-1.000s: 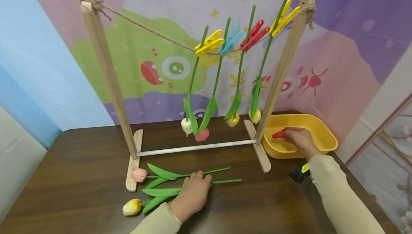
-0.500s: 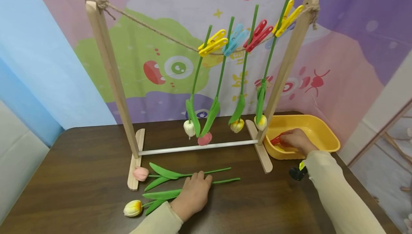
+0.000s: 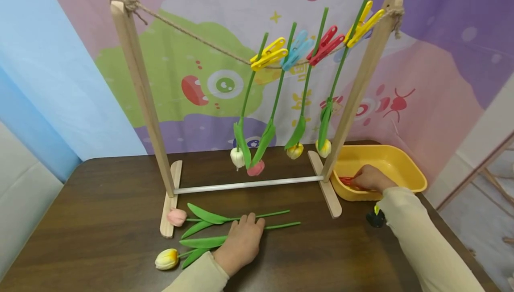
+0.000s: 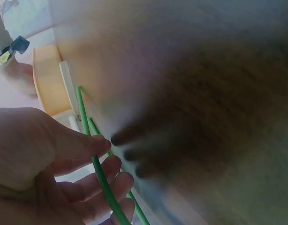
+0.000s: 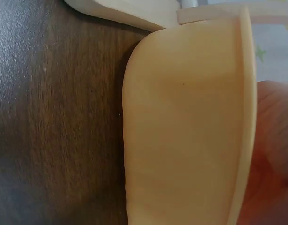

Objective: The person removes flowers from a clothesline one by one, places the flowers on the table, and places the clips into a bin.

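- A yellow-and-white tulip [image 3: 166, 259] lies on the brown table [image 3: 100, 220]; behind it, a pink tulip [image 3: 176, 217] has its bloom on the foot of the wooden stand [image 3: 140, 78].
- The left hand [image 3: 239, 244] holds the yellow-and-white tulip's stem loosely between thumb and fingers, its fingertips at the pink one's stem.
- Four hanging tulips [image 3: 264, 145] point bloom-down, clipped to the rope [image 3: 192, 34].
- The right hand [image 3: 371, 178] reaches into the yellow basin [image 3: 397, 169], fingers bent down at a red clothespin [image 3: 346, 179]; whether they grip it cannot be told.
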Tool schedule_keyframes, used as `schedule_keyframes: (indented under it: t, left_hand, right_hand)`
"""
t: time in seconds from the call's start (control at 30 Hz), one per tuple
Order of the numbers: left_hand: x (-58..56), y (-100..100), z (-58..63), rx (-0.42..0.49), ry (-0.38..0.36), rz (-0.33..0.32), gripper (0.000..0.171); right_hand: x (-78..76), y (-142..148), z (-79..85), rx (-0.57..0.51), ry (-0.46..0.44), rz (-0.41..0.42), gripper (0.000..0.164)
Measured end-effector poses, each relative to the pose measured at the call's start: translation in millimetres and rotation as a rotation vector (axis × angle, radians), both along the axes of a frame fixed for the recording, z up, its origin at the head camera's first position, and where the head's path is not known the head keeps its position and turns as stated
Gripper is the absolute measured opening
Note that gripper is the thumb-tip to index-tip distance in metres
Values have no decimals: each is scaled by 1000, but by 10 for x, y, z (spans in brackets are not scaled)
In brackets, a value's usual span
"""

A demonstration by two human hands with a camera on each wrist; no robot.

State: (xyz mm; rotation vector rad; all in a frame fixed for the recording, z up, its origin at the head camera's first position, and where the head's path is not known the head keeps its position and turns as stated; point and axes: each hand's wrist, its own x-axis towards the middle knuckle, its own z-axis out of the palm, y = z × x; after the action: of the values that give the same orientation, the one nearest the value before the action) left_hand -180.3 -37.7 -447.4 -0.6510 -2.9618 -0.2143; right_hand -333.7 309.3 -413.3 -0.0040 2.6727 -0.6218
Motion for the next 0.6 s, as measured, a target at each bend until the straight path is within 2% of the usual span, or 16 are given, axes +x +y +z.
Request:
schedule_keyframes:
  t: [0.13,0.33,0.43,0.6]
  left_hand:
    - [-8,-6,-6,-2,1,8,18]
    - [-23,-31,4,11,3,12,15]
    - [-23,-46,17,12,3,3,12]
    - [-19,-67,40,20,1,-1,9]
  right_hand:
    - [10,-40,21,51,-1,35,23]
    - [41,-67,67,99,-11,75,34]
    - [55,-66,77,103,-11,64,38]
    - [78,-83,73,94,48,52,43]
